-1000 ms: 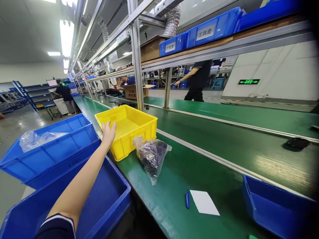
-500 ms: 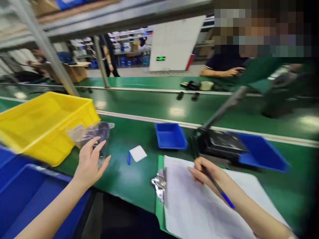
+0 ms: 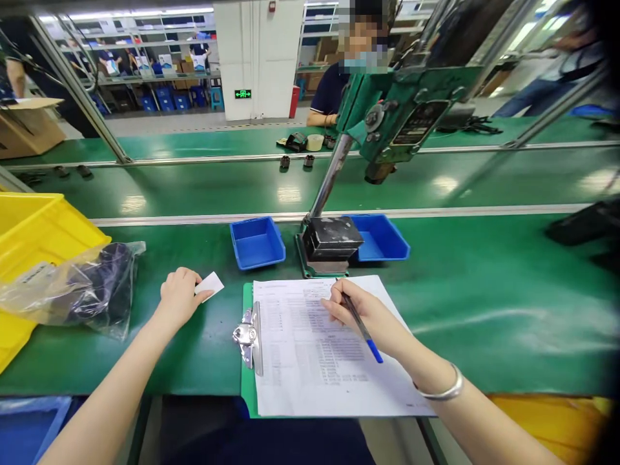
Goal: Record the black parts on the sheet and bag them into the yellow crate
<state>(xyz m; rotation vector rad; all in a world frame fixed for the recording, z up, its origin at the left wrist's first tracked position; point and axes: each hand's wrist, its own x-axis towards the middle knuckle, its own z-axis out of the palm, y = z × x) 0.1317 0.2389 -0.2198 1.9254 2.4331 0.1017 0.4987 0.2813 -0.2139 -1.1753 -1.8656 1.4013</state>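
Left hand (image 3: 175, 297) now pinches white paper card (image 3: 212, 285) (earlier untouched).
Right hand (image 3: 375, 316) grips black-blue pen (image 3: 373, 349); green clipboard (image 3: 248, 391) overhangs green table's (image 3: 484, 316) front edge, open room rightward.

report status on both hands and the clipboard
Left hand touching white card. Right hand holding pen over papers. Press base just beyond clipboard, not covering the papers.

Papers (image 3: 305, 352) on clipboard (image 3: 248, 391), bag (image 3: 99, 290) left, trays (image 3: 258, 244) behind
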